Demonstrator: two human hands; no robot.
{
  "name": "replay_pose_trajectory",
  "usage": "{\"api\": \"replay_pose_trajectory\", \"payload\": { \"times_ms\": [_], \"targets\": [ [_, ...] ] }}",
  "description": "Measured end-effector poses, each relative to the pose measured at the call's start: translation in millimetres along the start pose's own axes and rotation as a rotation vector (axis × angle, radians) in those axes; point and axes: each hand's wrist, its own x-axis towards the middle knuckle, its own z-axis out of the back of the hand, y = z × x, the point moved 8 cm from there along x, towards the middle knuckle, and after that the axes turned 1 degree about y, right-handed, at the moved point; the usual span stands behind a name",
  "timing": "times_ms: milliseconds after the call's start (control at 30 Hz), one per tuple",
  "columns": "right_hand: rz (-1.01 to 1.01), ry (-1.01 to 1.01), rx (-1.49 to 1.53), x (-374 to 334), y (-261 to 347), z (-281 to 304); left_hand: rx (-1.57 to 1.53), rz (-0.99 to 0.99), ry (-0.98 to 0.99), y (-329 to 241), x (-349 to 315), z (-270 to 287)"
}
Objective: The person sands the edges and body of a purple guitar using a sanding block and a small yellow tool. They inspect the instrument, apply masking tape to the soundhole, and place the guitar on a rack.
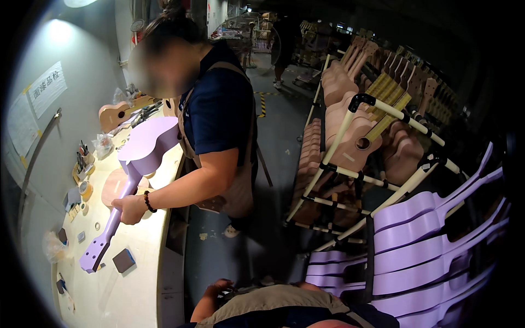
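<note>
My left hand point(220, 286) is low in the view, close in front of my tan apron point(273, 302). Its fingers are small, dark and partly covered, so their grip is unclear. A dark shape lies beside them that I cannot make out. My right hand is hidden behind the apron. To the left, a co-worker in a dark blue shirt stands at the bench point(131, 284). That person's hand point(131, 209), with a beaded bracelet, grips the neck of a lilac ukulele point(145, 145) above the bench.
Lilac ukulele bodies point(407, 254) are stacked on a rack at my right, necks pointing outward. Behind it, a cream tube rack point(339, 131) holds unpainted ukuleles point(350, 142). A sanding block point(123, 261), tape roll point(85, 188) and wooden ukulele point(114, 116) are on the bench.
</note>
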Motion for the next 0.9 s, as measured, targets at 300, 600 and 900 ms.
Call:
{"api": "replay_pose_trajectory", "payload": {
  "times_ms": [300,600,900],
  "targets": [
    [-0.407,0.018,0.002,34.5,7.8,-4.4,-0.026,0.007,-0.044,26.4,41.1,14.4],
    [-0.499,0.098,-0.411,28.5,0.3,17.8,0.030,0.005,-0.089,16.3,34.8,13.5],
    [-0.696,0.052,-0.124,47.6,-170.2,10.7,0.045,-0.013,-0.066,-1.3,37.0,-1.3]
  ]
}}
